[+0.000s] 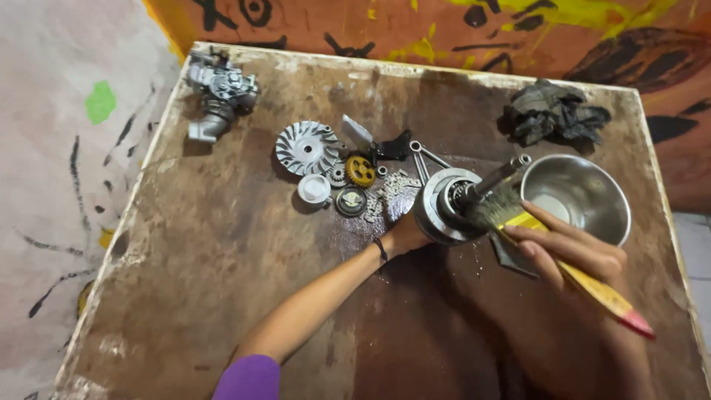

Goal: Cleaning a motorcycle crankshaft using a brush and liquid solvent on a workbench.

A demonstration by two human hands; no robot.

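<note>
— Head view, looking down on a stained wooden table point(222, 281). Seeing what in the hands?

— Left hand point(406, 235) wrapped around the near side of a round metal clutch drum point(443, 207), gripping it and holding it tipped on edge above the table. Right hand point(570, 255) clenched on the yellow handle of a paintbrush point(563, 267), red tip trailing back toward the body.

— And where does the drum lie from the brush hand?

— Just to its left and slightly farther away. Bristles point(495, 206) touching the drum's open face, right at the shaft point(498, 175). Shaft pointing up and to the right, toward the steel bowl point(576, 198); brush handle running down and to the right, so the two long axes cross at an angle near the drum's mouth.

— Which hand nearer?

— Left already on it; right reaching only through the brush.

— Anything else about?

— Bowl just beside the drum on the right, almost touching the shaft end. Behind it, a crumpled dark rag point(554, 112). To the left, well apart from both hands, a finned pulley point(305, 147), a yellow gear point(361, 171), a white cap point(314, 188), a loose chain point(396, 184), two spanners point(424, 157), and a carburettor point(221, 95) at the far corner.
</note>
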